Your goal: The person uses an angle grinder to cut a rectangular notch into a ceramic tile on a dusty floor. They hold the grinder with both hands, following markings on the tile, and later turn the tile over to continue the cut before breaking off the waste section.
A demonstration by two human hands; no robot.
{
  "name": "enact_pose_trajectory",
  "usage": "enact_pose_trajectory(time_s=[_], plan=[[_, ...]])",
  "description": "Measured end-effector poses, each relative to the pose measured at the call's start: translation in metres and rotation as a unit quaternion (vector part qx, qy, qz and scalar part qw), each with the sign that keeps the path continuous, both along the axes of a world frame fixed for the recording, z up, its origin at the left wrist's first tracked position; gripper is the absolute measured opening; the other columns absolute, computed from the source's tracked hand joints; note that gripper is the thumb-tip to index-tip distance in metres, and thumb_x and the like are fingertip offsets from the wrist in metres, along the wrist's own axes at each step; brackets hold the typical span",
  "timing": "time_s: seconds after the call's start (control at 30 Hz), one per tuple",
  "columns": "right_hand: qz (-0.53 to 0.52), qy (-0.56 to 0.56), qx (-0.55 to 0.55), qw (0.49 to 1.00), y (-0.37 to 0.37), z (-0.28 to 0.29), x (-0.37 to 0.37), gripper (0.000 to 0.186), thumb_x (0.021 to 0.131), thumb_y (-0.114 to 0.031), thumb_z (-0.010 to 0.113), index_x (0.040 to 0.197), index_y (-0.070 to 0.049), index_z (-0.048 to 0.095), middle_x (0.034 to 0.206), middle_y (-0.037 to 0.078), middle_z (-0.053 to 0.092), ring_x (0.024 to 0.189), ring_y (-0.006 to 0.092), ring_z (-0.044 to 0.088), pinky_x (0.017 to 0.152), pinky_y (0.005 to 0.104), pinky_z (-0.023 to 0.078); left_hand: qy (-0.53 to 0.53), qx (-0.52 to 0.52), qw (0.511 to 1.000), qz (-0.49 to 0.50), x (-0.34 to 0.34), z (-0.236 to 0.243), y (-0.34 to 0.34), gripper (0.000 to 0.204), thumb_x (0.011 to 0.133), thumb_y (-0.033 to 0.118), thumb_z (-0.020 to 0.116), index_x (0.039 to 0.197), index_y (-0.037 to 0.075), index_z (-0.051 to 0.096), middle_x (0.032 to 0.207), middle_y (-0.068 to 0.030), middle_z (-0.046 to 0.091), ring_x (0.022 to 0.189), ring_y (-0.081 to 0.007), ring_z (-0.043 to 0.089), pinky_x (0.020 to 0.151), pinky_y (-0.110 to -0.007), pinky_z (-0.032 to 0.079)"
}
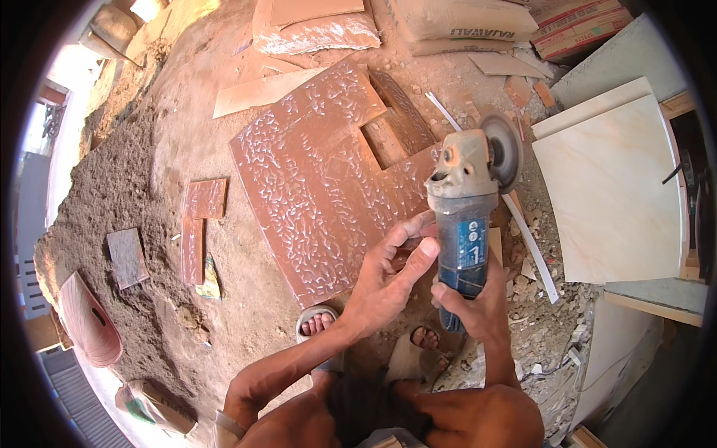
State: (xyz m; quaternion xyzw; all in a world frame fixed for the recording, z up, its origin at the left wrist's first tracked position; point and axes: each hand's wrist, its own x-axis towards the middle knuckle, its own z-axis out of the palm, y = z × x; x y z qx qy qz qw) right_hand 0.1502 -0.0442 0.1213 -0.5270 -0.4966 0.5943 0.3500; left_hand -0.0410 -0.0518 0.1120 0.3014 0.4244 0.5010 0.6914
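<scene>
An angle grinder (pixel 463 216) with a blue body, a dusty metal head and a round disc (pixel 505 151) points away from me, its disc at the right. My right hand (pixel 478 302) is wrapped round the rear of its body. Beside the body's left side, my left hand (pixel 399 265) has its thumb and fingers apart, the fingertips close to the tool; whether they touch it is unclear. Below and beyond lies a brown patterned tile (pixel 299 172) with a rectangular notch cut in its right part. A narrower brown tile piece (pixel 407 112) lies next to the notch.
Cut brown tile pieces (pixel 193 243) and a grey piece (pixel 128 257) lie at the left near a sand heap (pixel 112 179). Filled sacks (pixel 455 22) stand at the back. Pale marble-look tiles (pixel 609 187) lean at the right, above rubble (pixel 523 328). My sandalled feet are close to the tile's near edge.
</scene>
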Motion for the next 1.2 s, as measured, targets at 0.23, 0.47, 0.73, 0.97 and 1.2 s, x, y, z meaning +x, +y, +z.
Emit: enact_pose_trajectory(time_s=[0.23,0.47,0.73,0.97,1.2], plan=[[0.027,-0.066,0.043,0.997,-0.040,-0.015,0.007,0.065,0.084,-0.024,0.093,0.133,0.001,0.059,0.108,0.012,0.073,0.097,0.0204,0.072,0.088,0.0395,0.059,0.042,-0.008,0.999,-0.029,0.006,-0.024,-0.031,0.048,0.115,0.031,0.070,0.152,0.001,0.063,0.138,-0.0042,0.071,0.127,-0.0128,0.062,0.113,-0.034,0.048],[0.038,-0.089,0.009,0.995,-0.056,-0.025,0.019,0.080,0.082,-0.029,0.096,0.143,0.002,0.056,0.116,0.014,0.069,0.104,0.0241,0.069,0.093,0.0413,0.057,0.022,-0.038,0.998,-0.048,0.014,-0.034,-0.043,0.041,0.117,0.034,0.065,0.141,0.002,0.071,0.131,-0.0019,0.073,0.125,-0.0107,0.059,0.116,-0.033,0.042],[-0.075,-0.150,0.073,0.983,-0.073,-0.030,0.053,0.067,0.084,-0.028,0.093,0.133,0.002,0.058,0.106,0.018,0.075,0.095,0.0302,0.076,0.086,0.0436,0.060,0.137,-0.005,0.985,-0.104,0.039,-0.028,-0.041,0.039,0.115,0.024,0.069,0.144,0.000,0.069,0.133,-0.0065,0.075,0.123,-0.0150,0.064,0.109,-0.033,0.050],[-0.226,-0.359,0.064,0.904,-0.118,-0.067,0.147,0.066,0.085,-0.025,0.090,0.136,0.001,0.058,0.106,0.024,0.076,0.094,0.0413,0.079,0.082,0.0496,0.062,0.224,-0.059,0.971,-0.059,-0.029,-0.053,-0.067,0.033,0.115,0.030,0.068,0.128,0.001,0.076,0.115,-0.0067,0.077,0.104,-0.0151,0.067,0.098,-0.034,0.054],[-0.268,-0.575,0.050,0.772,-0.215,-0.160,0.281,0.076,0.085,-0.025,0.090,0.148,-0.005,0.052,0.108,0.032,0.075,0.094,0.0529,0.076,0.079,0.0584,0.061,0.285,-0.065,0.956,0.030,-0.092,-0.070,-0.082,0.034,0.117,0.039,0.064,0.116,0.007,0.076,0.106,-0.0017,0.074,0.099,-0.0129,0.065,0.098,-0.033,0.052]])
